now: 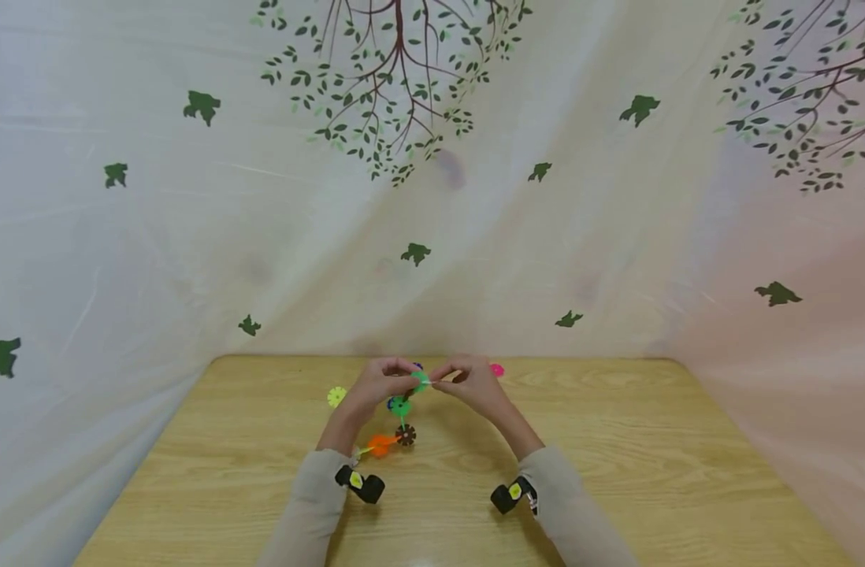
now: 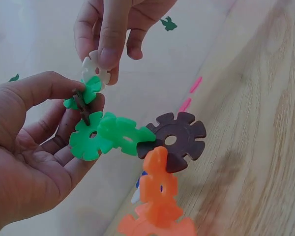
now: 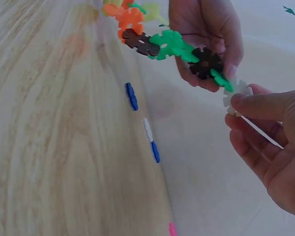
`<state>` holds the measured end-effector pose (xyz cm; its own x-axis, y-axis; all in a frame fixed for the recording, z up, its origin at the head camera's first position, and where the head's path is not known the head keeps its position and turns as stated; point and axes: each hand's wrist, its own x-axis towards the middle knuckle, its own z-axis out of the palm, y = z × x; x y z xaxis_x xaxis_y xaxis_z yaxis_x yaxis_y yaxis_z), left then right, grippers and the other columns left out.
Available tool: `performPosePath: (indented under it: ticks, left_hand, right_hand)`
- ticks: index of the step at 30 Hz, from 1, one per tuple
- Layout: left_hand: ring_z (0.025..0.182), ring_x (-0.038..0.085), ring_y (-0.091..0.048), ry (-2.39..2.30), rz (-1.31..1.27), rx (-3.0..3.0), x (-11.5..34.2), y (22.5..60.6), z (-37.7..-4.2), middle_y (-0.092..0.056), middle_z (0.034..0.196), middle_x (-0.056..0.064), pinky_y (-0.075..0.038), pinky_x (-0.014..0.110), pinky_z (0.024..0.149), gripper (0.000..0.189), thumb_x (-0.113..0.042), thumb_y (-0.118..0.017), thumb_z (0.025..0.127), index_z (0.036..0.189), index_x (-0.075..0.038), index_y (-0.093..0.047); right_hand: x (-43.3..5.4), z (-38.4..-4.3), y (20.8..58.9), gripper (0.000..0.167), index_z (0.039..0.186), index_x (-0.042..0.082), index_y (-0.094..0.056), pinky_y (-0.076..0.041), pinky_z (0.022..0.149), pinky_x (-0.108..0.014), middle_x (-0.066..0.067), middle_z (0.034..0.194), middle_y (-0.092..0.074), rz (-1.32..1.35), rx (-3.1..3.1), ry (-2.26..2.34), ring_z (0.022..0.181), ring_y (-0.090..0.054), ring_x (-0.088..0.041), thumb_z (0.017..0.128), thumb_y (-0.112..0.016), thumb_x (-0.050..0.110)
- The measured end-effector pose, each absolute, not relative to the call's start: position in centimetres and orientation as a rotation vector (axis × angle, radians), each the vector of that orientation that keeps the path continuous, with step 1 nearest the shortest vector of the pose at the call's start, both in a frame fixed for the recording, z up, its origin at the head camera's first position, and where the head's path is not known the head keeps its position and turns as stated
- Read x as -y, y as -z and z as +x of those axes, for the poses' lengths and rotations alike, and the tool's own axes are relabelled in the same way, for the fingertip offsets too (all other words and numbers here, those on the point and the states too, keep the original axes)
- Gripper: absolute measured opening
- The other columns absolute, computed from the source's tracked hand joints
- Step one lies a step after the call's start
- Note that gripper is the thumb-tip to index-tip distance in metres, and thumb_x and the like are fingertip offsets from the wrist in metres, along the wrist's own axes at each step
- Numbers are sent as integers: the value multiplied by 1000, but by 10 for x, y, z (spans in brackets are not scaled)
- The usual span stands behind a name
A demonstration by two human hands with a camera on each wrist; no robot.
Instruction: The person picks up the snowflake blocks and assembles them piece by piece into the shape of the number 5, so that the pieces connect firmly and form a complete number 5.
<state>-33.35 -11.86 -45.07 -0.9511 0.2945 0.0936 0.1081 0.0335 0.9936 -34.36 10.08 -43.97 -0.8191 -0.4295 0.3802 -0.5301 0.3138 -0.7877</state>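
Observation:
A chain of slotted plastic snowflake discs hangs from my left hand (image 1: pixel 376 387), whose thumb and forefinger pinch it near its upper end. Along it run green discs (image 2: pixel 83 140), a dark brown disc (image 2: pixel 187 132) and orange discs (image 2: pixel 157 189), with yellow beyond them in the right wrist view. Between the thumb and fingers of my right hand (image 1: pixel 477 387) is a white disc (image 3: pixel 243 89). Its edge meets the green disc (image 3: pixel 221 80) at the chain's end, close to the left fingertips. A second thin white edge (image 3: pixel 262 131) shows under the right fingers.
Loose discs lie on the wooden table (image 1: pixel 617 472): a yellow one (image 1: pixel 336 396) left of the hands, a pink one (image 1: pixel 498 369) at the far edge, and blue (image 3: pixel 131 96) and white (image 3: pixel 147 129) ones near that edge. A leaf-printed curtain (image 1: pixel 319 276) hangs behind.

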Motion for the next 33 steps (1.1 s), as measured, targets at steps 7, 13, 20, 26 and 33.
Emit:
performPosePath:
  ticks: [7, 13, 20, 26, 33]
  left_hand:
    - [73, 12, -64, -2034, 433, -2148, 120, 453, -337, -70, 81, -4, -55, 23, 68, 24, -6, -71, 94, 110, 11, -66]
    - [73, 13, -66, -2044, 395, -2162, 118, 453, -338, -69, 82, -4, -56, 23, 69, 23, -5, -72, 93, 111, 9, -67]
    - [75, 11, -64, -2021, 434, -2200, 116, 455, -338, -69, 88, -3, -55, 22, 67, 33, -5, -71, 93, 120, 12, -63]
    - [77, 13, -61, -1958, 469, -2259, 116, 458, -338, -69, 92, 2, -54, 21, 68, 28, -8, -68, 97, 122, 4, -68]
    - [75, 13, -61, -1951, 487, -2247, 110, 460, -339, -70, 94, 4, -54, 21, 68, 33, -9, -67, 97, 126, 8, -65]
  right_hand:
    - [-113, -353, 428, 19, 106, -2, -75, -59, 78, -27, -18, 107, -75, 993, 2607, -1503, 94, -71, -21, 88, -77, 2]
    - [-135, -370, 410, 24, 111, -3, -73, -62, 80, -30, -24, 109, -73, 1085, 2703, -1457, 93, -73, -27, 88, -77, 2]
    - [-165, -394, 406, 22, 108, -2, -73, -60, 70, -29, -23, 98, -73, 1036, 2810, -1359, 83, -70, -17, 87, -78, 3]
    - [-188, -412, 428, 24, 110, -11, -68, -56, 65, -27, -17, 88, -71, 961, 2899, -1225, 75, -63, -13, 89, -73, -1]
    - [-205, -417, 453, 35, 120, -8, -63, -53, 72, -28, -25, 107, -67, 765, 3006, -1106, 89, -63, -25, 90, -76, 5]
